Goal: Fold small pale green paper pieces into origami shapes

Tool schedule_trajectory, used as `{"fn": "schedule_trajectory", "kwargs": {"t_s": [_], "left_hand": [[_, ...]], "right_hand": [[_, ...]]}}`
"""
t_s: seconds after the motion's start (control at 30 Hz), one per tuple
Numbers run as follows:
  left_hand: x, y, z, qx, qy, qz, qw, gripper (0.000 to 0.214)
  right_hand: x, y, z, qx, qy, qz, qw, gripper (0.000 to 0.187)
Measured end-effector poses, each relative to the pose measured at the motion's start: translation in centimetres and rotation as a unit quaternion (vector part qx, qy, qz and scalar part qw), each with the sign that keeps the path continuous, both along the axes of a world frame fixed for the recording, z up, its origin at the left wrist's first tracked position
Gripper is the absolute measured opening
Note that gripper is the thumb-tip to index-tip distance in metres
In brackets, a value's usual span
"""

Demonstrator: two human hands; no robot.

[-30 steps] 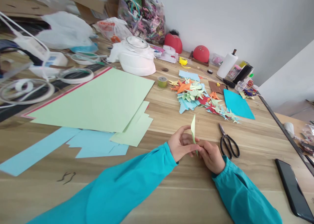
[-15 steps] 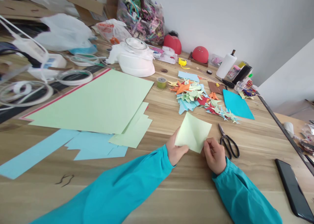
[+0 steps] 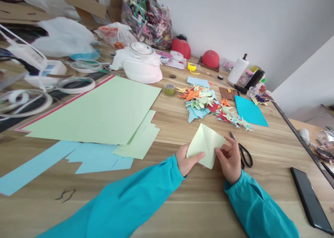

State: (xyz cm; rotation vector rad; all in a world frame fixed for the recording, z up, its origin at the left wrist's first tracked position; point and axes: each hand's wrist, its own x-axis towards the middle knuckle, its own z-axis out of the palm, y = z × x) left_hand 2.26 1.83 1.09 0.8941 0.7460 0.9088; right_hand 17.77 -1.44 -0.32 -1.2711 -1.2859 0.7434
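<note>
Two hands, one pale green paper square (image 3: 205, 144), and it's all happening in mid-view above the wooden table (image 3: 182, 213)! The left hand (image 3: 185, 159) holds the square's left side, thumb flat on the front, fingers tucked behind. Over on the right, the right hand (image 3: 231, 158) sits half curled, thumb at the paper's right edge, forefinger stretched to the corner; whether it truly pinches, I can't tell. A crease line runs down the middle of the sheet.

For tidy work here, I'd say the left thumb wants to press lightly so the sheet doesn't buckle, while the right fingertips line corner on corner before any crease is pressed hard. Thin paper likely forgives little.

Now the edges! The scissors (image 3: 246, 154) lie just beside the right hand, partly behind it from here, so a sweep that way could knock them. The phone (image 3: 310, 199) lies further right, well apart. Ahead sits the pile of folded paper (image 3: 203, 102); off left, the blue paper scraps (image 3: 96, 156). The best working room looks to be the wood nearest the body, between the sleeves (image 3: 146, 182).
</note>
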Motion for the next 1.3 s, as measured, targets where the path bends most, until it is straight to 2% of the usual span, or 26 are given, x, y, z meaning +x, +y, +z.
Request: {"fn": "schedule_trajectory", "kwargs": {"t_s": [0.07, 0.1, 0.2, 0.27, 0.37, 0.47, 0.53, 0.63, 0.77, 0.97, 1.1, 1.23, 1.3], "left_hand": [[-0.1, 0.2, 0.0, 0.003, -0.005, 0.018, 1.0, 0.043], [-0.1, 0.3, 0.0, 0.01, -0.002, 0.032, 0.999, 0.047], [-0.6, 1.0, 0.1, 0.048, 0.007, 0.049, 0.998, 0.064], [-1.3, 1.5, 0.0, 0.076, 0.002, 0.015, 0.997, 0.07], [-2.3, 2.2, -0.2, 0.116, -0.007, -0.071, 0.991, 0.048], [-2.9, 2.3, -0.3, 0.141, -0.026, -0.128, 0.981, 0.052], [-2.9, 2.3, -0.5, 0.162, -0.006, -0.111, 0.981, 0.052], [-2.7, 2.4, -0.8, 0.228, 0.069, -0.05, 0.97, 0.034], [-2.9, 3.2, -1.4, 0.313, 0.147, -0.001, 0.938, 0.024], [-3.5, 3.7, -2.2, 0.48, 0.251, 0.013, 0.841, 0.029], [-3.6, 3.6, -2.6, 0.522, 0.286, 0.024, 0.803, 0.03], [-3.8, 3.5, -2.7, 0.524, 0.297, 0.036, 0.797, 0.034], [-3.8, 3.4, -2.7, 0.543, 0.284, 0.031, 0.79, 0.034]], "right_hand": [[0.1, 0.0, 0.2, 0.023, 0.011, -0.005, 1.0, 0.055], [0.3, 0.0, 0.3, 0.028, 0.003, -0.004, 1.0, 0.052], [0.7, -0.2, 0.4, 0.013, -0.046, -0.006, 0.999, 0.025], [1.1, -0.3, 0.4, 0.009, -0.063, -0.003, 0.998, 0.016], [1.6, -0.3, 0.4, 0.005, -0.048, 0.021, 0.999, 0.016], [1.8, -0.2, 0.4, -0.025, -0.032, 0.04, 0.998, 0.016], [2.0, -0.1, 0.5, -0.034, -0.047, 0.041, 0.997, 0.015], [2.1, 0.0, 0.7, -0.002, -0.113, 0.041, 0.993, 0.017], [2.2, 0.1, 0.8, 0.091, -0.259, 0.03, 0.961, 0.03], [2.4, 0.4, 0.1, 0.127, -0.401, 0.105, 0.901, 0.036], [2.5, 0.4, 0.2, 0.13, -0.404, 0.115, 0.898, 0.033], [2.4, 0.3, 0.7, 0.106, -0.407, 0.131, 0.898, 0.051], [2.4, 0.2, 0.9, 0.119, -0.404, 0.125, 0.899, 0.05]]}}
